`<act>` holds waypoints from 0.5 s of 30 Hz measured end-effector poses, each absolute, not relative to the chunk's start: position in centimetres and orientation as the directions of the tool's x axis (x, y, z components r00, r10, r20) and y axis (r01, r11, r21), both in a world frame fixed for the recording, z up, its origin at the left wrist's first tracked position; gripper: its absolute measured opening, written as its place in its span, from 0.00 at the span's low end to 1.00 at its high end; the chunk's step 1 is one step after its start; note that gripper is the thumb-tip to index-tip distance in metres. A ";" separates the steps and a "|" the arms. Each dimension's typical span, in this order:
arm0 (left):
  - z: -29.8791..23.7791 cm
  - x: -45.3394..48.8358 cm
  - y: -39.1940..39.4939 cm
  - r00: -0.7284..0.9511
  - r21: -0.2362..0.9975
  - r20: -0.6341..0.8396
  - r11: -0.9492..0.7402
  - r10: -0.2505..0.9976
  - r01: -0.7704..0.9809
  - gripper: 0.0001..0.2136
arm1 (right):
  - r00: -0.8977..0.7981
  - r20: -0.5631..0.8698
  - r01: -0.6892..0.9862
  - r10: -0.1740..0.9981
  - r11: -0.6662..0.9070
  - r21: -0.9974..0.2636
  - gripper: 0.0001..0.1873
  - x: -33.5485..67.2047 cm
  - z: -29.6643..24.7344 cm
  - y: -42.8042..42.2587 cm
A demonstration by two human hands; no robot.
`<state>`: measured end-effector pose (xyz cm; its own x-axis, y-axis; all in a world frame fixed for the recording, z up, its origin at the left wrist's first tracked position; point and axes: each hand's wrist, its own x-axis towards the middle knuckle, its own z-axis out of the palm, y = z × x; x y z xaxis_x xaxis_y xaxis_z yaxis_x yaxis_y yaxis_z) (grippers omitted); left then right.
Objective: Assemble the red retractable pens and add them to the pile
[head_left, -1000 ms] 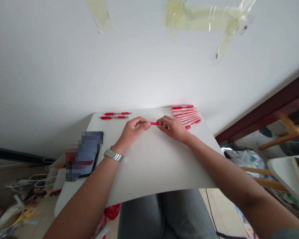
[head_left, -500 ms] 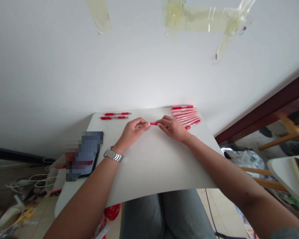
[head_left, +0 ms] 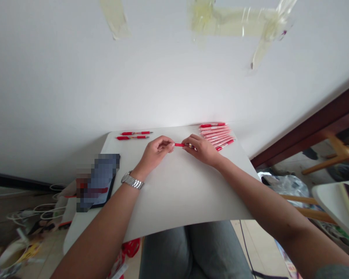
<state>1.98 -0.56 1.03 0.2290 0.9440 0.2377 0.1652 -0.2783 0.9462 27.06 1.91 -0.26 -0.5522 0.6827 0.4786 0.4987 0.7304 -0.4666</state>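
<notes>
Above the white table (head_left: 174,193), both my hands hold one red pen (head_left: 179,145) level between them. My left hand (head_left: 159,148), below a metal watch, pinches the pen's left end with thumb and fingertips. Closed round its other end is my right hand (head_left: 202,149), whose fingers hide part of the barrel. Two red pens (head_left: 133,137) lie side by side at the table's back left. A row of several red and clear pens or pen parts (head_left: 216,133) lies behind my right hand, close to the wall.
A dark tablet or phone (head_left: 104,182), partly blurred out, lies at the table's left edge. The wall (head_left: 163,77) with old tape rises right behind the table. Cables (head_left: 43,211) trail on the floor at left; a chair (head_left: 337,155) stands at right.
The fingers of my right hand have shifted slightly on the pen, and more of its barrel shows beneath them. My left hand keeps its pinch almost in place.
</notes>
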 end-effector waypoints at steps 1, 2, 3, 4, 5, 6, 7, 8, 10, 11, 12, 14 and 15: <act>1.0 1.9 -0.5 0.232 0.948 0.230 -0.272 0.945 0.168 0.16 | -0.549 0.472 0.500 0.690 0.724 -0.475 0.10 27.0 -0.2 1.8; 0.9 1.9 -0.5 0.234 0.949 0.222 -0.265 0.946 0.170 0.16 | -0.545 0.463 0.504 0.699 0.715 -0.485 0.09 27.0 -0.2 1.8; 0.8 1.9 -0.4 0.236 0.950 0.217 -0.260 0.947 0.172 0.16 | -0.539 0.454 0.510 0.709 0.705 -0.494 0.09 27.0 -0.1 1.7; 0.7 1.9 -0.4 0.237 0.950 0.214 -0.259 0.947 0.174 0.16 | -0.532 0.448 0.516 0.718 0.695 -0.501 0.08 27.0 0.0 1.7; 0.6 1.8 -0.3 0.238 0.949 0.216 -0.261 0.947 0.179 0.16 | -0.524 0.446 0.520 0.726 0.687 -0.507 0.08 26.9 0.0 1.6; 0.5 1.8 -0.2 0.237 0.946 0.219 -0.265 0.946 0.185 0.16 | -0.518 0.445 0.524 0.731 0.682 -0.510 0.07 26.9 0.0 1.6; 0.4 1.8 -0.1 0.235 0.944 0.222 -0.270 0.946 0.192 0.16 | -0.513 0.444 0.527 0.734 0.678 -0.512 0.07 26.9 0.0 1.6; 0.3 1.8 -0.1 0.233 0.942 0.225 -0.272 0.946 0.196 0.16 | -0.508 0.444 0.531 0.738 0.675 -0.512 0.07 26.9 0.0 1.6; 0.3 1.9 0.0 0.229 0.942 0.225 -0.271 0.947 0.197 0.16 | -0.504 0.447 0.536 0.739 0.673 -0.510 0.07 26.9 0.0 1.6; 0.3 1.9 0.0 0.227 0.943 0.224 -0.269 0.948 0.195 0.16 | -0.503 0.452 0.534 0.736 0.677 -0.507 0.08 26.9 0.0 1.6; 0.3 1.9 0.0 0.227 0.945 0.222 -0.267 0.948 0.191 0.17 | -0.503 0.461 0.530 0.731 0.682 -0.504 0.09 26.9 0.0 1.6; 0.3 1.9 0.0 0.226 0.947 0.220 -0.263 0.949 0.185 0.17 | -0.504 0.486 0.519 0.714 0.700 -0.491 0.12 26.8 0.1 1.6; 0.4 1.9 -0.1 0.227 0.947 0.219 -0.263 0.949 0.183 0.17 | -0.506 0.496 0.516 0.705 0.709 -0.480 0.14 26.8 0.1 1.6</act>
